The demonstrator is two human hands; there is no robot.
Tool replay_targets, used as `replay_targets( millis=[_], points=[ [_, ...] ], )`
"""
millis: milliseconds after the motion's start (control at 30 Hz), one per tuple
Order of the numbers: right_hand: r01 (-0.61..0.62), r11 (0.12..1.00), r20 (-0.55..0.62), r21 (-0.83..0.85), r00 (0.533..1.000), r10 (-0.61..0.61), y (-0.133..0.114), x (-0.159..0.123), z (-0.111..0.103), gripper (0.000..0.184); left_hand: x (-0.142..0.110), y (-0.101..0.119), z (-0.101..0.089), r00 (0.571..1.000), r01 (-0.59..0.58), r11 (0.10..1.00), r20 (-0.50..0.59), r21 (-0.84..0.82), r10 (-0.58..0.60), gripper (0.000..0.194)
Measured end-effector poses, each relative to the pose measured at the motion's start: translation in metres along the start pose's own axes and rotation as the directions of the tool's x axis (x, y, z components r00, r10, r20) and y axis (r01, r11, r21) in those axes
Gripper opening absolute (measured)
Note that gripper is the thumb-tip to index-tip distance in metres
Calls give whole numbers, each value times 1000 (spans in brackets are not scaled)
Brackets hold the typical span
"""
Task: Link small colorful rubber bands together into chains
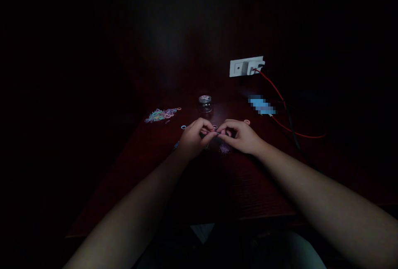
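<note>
My left hand (194, 137) and my right hand (241, 135) meet above the table, thumbs and fingertips pinched close together. Whatever is between the fingertips is too small and dark to make out. Just behind the fingers lies a pale ring-shaped band (214, 127). A blue ring-shaped band (183, 127) rests beside my left hand, and an orange one (246, 122) sits behind my right. Under the hands is a small purple heap of thin bands (225, 149), partly in shadow. Some blue bands (176, 145) show at the left hand's outer edge, mostly hidden.
A multicoloured pile of small bands (161, 115) lies at the table's left. A clear lidded jar (205, 103) stands at the back. On the right, a lit blurred device (261, 105) connects to a red cable (282, 127) from the wall socket (238, 68). The dark red table (199, 194) is dimly lit.
</note>
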State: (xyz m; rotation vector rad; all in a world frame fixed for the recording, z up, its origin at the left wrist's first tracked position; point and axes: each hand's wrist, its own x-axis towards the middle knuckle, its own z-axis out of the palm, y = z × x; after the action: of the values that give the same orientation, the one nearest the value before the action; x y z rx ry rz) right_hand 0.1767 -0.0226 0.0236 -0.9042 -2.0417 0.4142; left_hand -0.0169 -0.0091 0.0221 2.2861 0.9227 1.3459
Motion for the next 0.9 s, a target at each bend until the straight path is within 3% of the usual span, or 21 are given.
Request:
replay_targets(
  millis=[233,433,900],
  points=[
    [16,1000,-2,-7,1000,-16,-2,0,-1,16,-1,-4,1,999,-5,998,31,-59,7,18],
    [8,1000,-45,-28,999,-9,0,0,0,15,-2,-6,1,997,6,998,76,-56,-1,33],
    [21,1000,4,-14,1000,-21,0,0,-1,16,-1,-5,0,998,-44,999,39,-8,44,19]
  ],
)
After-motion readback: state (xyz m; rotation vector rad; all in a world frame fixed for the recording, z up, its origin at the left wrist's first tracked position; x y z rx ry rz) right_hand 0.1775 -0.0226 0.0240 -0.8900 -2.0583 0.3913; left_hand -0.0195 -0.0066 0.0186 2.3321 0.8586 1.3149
